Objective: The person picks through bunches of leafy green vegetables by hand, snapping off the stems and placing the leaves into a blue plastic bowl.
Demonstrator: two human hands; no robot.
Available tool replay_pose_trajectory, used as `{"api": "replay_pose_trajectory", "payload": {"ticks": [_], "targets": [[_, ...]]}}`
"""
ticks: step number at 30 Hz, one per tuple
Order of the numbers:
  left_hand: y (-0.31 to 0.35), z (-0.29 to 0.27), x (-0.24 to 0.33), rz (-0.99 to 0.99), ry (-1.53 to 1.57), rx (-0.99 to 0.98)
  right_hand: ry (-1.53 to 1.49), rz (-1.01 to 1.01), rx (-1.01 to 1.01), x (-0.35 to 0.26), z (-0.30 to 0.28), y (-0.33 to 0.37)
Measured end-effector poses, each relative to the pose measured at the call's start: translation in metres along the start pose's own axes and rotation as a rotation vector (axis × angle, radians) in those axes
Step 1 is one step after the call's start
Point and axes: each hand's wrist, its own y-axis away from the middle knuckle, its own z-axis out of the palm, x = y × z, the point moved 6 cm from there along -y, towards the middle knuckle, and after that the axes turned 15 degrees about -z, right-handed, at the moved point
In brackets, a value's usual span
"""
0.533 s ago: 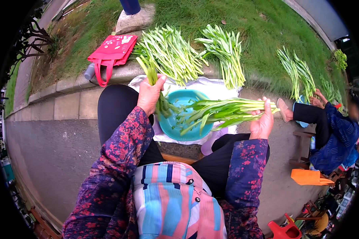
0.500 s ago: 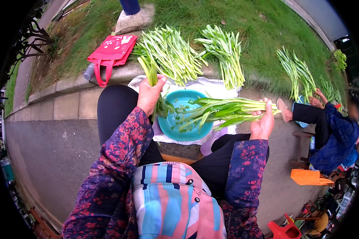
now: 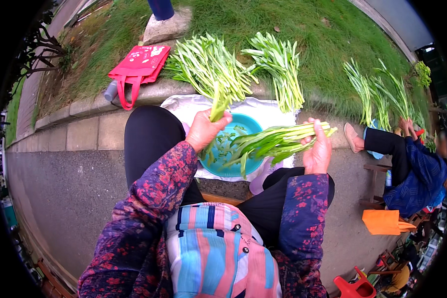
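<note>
My left hand (image 3: 207,131) is closed around a few stalks of leafy greens (image 3: 218,104), stems pointing up and leaves hanging below the fist over the basin. My right hand (image 3: 317,150) grips the stem ends of a larger bunch of greens (image 3: 268,141). That bunch lies sideways in the air, its leaf tips reaching left over the basin and close to my left hand. Beneath both is a round turquoise basin (image 3: 254,122) with loose green leaf pieces (image 3: 227,139) inside. It stands between my knees on a white cloth (image 3: 278,107).
Two piles of long greens, one wide (image 3: 203,62) and one narrower (image 3: 281,74), lie at the grassy kerb. A red bag (image 3: 141,63) and a grey bottle (image 3: 111,91) sit left of them. At right, a seated co-worker (image 3: 413,171) handles greens near an orange bag (image 3: 380,222) and a red stool (image 3: 355,287).
My left hand has moved right and slightly nearer to me with its stalks, closer to the larger bunch. My right hand has shifted slightly left. The co-worker's hands have moved up with greens.
</note>
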Motion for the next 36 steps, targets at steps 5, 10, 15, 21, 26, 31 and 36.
{"api": "replay_pose_trajectory", "payload": {"ticks": [5, 10, 15, 21, 26, 31, 36], "targets": [[0.006, 0.039, -0.015, -0.054, -0.180, -0.193, 0.042, 0.123, -0.140, 0.027, 0.030, 0.024], [0.017, 0.063, -0.028, -0.058, -0.278, -0.289, -0.010, 0.228, -0.261, 0.042, 0.050, 0.038], [0.012, 0.062, -0.047, -0.137, -0.165, -0.267, -0.026, 0.212, -0.345, 0.040, 0.066, 0.044], [0.016, 0.062, -0.042, -0.245, -0.052, -0.295, 0.083, 0.154, -0.489, 0.046, 0.062, 0.045], [0.016, 0.063, -0.046, -0.242, -0.126, -0.286, 0.161, 0.203, -0.398, 0.051, 0.068, 0.050], [0.026, 0.069, -0.036, -0.312, -0.129, -0.351, 0.049, 0.149, -0.334, 0.059, 0.069, 0.048], [0.023, 0.063, -0.036, -0.377, 0.040, -0.462, -0.067, 0.137, -0.324, 0.050, 0.065, 0.038]]}}
